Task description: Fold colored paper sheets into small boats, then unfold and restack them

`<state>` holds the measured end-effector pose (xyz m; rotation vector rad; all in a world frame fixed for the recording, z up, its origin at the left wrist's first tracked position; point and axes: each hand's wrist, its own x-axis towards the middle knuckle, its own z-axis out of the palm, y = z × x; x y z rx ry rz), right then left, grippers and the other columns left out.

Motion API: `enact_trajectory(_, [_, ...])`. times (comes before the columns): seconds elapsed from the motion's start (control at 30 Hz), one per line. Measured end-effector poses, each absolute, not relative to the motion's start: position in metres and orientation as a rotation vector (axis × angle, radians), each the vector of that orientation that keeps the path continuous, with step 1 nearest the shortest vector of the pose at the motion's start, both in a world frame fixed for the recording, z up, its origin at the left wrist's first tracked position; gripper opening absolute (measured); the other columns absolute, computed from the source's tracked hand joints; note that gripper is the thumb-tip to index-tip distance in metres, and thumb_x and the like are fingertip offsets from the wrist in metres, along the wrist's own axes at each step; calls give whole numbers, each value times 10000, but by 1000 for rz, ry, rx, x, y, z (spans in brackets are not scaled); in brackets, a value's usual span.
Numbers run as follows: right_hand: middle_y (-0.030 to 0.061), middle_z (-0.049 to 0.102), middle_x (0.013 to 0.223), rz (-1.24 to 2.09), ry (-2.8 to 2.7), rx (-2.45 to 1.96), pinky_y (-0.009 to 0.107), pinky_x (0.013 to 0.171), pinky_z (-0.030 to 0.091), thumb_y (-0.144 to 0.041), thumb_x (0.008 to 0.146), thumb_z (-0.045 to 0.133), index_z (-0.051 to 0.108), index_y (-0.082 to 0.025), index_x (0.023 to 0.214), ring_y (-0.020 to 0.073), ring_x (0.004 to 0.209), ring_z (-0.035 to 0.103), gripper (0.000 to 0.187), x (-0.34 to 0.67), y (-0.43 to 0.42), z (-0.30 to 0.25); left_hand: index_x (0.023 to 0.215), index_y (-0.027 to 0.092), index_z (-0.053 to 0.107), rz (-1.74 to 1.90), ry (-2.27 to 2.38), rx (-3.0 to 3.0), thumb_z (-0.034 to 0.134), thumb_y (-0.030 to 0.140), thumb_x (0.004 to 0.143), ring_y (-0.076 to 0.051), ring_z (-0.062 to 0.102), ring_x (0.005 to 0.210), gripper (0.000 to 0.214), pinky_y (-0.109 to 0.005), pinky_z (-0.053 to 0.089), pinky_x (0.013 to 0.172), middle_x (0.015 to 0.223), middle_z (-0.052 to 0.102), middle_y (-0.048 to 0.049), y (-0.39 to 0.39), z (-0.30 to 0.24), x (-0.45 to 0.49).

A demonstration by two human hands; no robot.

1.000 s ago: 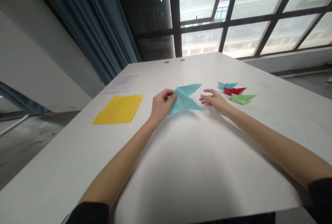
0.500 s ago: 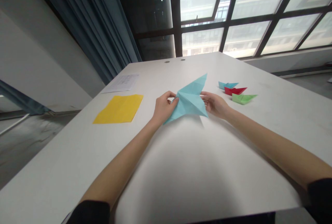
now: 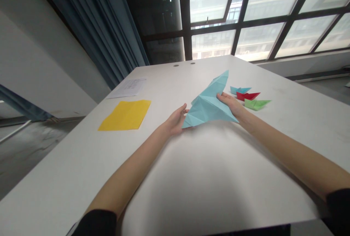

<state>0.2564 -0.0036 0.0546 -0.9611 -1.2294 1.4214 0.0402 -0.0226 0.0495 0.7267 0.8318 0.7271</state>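
The blue paper point(image 3: 209, 106) is between my hands over the table point(image 3: 191, 177), its long axis running near left to far right. My right hand point(image 3: 232, 105) is nearer its middle — thumb on top, other fingers hidden, pinching it. My left hand point(image 3: 175, 120) is loosely open, thumb raised, against the left corner. Yellow paper point(image 3: 125, 115) lies left — three boats point(image 3: 247, 96) right.

Black sleeves point(image 3: 95, 223), seemingly plain fabric, ending probably around elbows; bare forearms point(image 3: 136, 165); slim, bare fingers point(image 3: 224, 99).
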Motion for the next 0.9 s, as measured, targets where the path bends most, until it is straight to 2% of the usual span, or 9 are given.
enact_trajectory(0.1, [35,694,845,1462,-1224,-919,365,703,524,-389,727,591,606,-231,937,220,817,643,263,258,-2,53,952,161,580,678,729,711,462,457,814,-197,635,754,347,-316,498,659,797,653,-81,-27,53,41])
enact_trajectory(0.17, [32,692,842,1524,-1232,-876,362,703,523,-370,718,603,604,-232,926,210,791,648,249,258,-3,53,976,152,590,731,711,723,473,412,820,-194,639,759,326,-300,498,670,814,663,-82,-27,56,41])
enact_trajectory(0.33, [49,684,889,1580,-1306,-858,328,716,517,-365,712,618,583,-204,953,173,754,646,292,264,-4,53,974,148,600,953,796,805,571,305,771,-189,635,784,259,-283,498,679,855,668,-81,-19,56,34])
enact_trajectory(0.43, [50,683,884,1549,-1288,-887,295,692,516,-339,721,615,589,-195,927,151,719,643,253,271,0,52,901,155,604,998,816,888,645,276,717,-160,625,771,224,-260,493,674,858,662,-62,-15,53,27])
enact_trajectory(0.6, [21,688,807,1512,-1158,-952,268,633,521,-259,705,636,582,-203,903,124,618,631,212,281,8,45,845,188,545,998,814,910,664,301,706,-115,614,681,215,-243,497,633,799,632,-21,-10,51,18])
enact_trajectory(0.77, [-3,677,739,1445,-1122,-1018,269,586,517,-236,688,650,557,-221,942,124,576,617,271,285,13,38,825,215,457,1134,925,909,580,334,779,-55,546,489,178,-170,441,476,647,558,44,-6,49,18])
enact_trajectory(0.83, [-6,672,734,1417,-1143,-1042,278,586,512,-259,688,651,548,-225,949,129,576,611,283,285,15,36,881,230,449,1138,954,925,573,367,780,-46,519,455,211,-159,419,456,612,536,58,-7,50,20])
enact_trajectory(0.9, [-8,665,727,1394,-1153,-1057,286,595,506,-283,685,650,539,-228,960,132,579,607,301,285,15,35,1042,257,420,1117,944,951,627,344,739,-65,557,517,377,-184,449,511,670,577,43,-10,52,24])
